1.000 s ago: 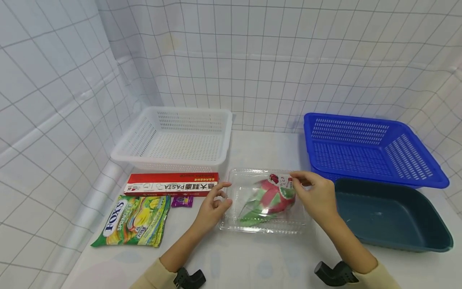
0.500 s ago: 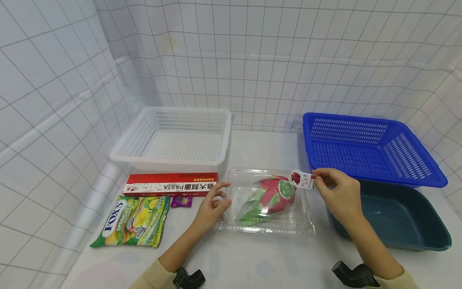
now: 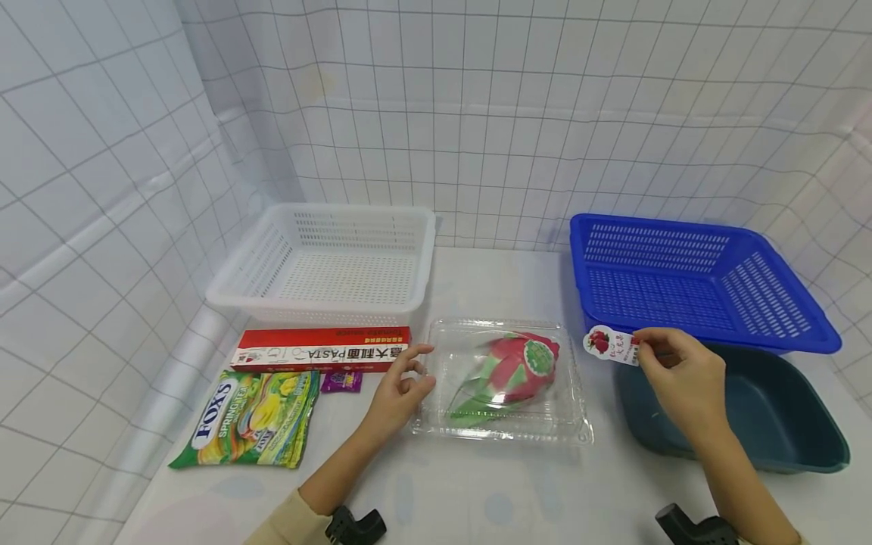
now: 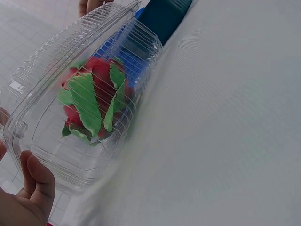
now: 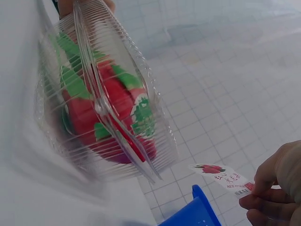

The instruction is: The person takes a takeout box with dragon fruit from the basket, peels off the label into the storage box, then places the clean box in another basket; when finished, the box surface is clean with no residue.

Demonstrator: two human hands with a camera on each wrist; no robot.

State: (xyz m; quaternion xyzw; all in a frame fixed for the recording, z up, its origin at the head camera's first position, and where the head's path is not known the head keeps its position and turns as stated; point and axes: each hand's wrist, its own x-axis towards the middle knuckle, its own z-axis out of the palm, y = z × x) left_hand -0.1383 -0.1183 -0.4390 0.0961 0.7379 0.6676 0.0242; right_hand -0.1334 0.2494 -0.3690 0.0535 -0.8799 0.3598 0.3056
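Observation:
A clear plastic clamshell box (image 3: 443, 363) lies closed on the table, with a red and green dragon fruit (image 3: 507, 371) inside; a round green sticker shows on the fruit. My left hand (image 3: 398, 390) holds the box by its left side, thumb and fingers at the edge, as the left wrist view (image 4: 35, 188) also shows. To the right of the box, my right hand (image 3: 688, 375) pinches the end of a white label (image 3: 611, 345) printed with red fruit and writing. In the right wrist view the label (image 5: 225, 179) is apart from the box.
A white basket (image 3: 341, 306) stands back left, a blue basket (image 3: 681, 325) back right, a dark green tub (image 3: 783, 424) in front of it. A red pasta box (image 3: 320, 348), a green Fox's candy bag (image 3: 248, 420) and a small purple packet (image 3: 342, 381) lie left.
My right hand has pulled the label off the box lid and carried it right, to just in front of the blue basket. My left hand stays at the box's left side.

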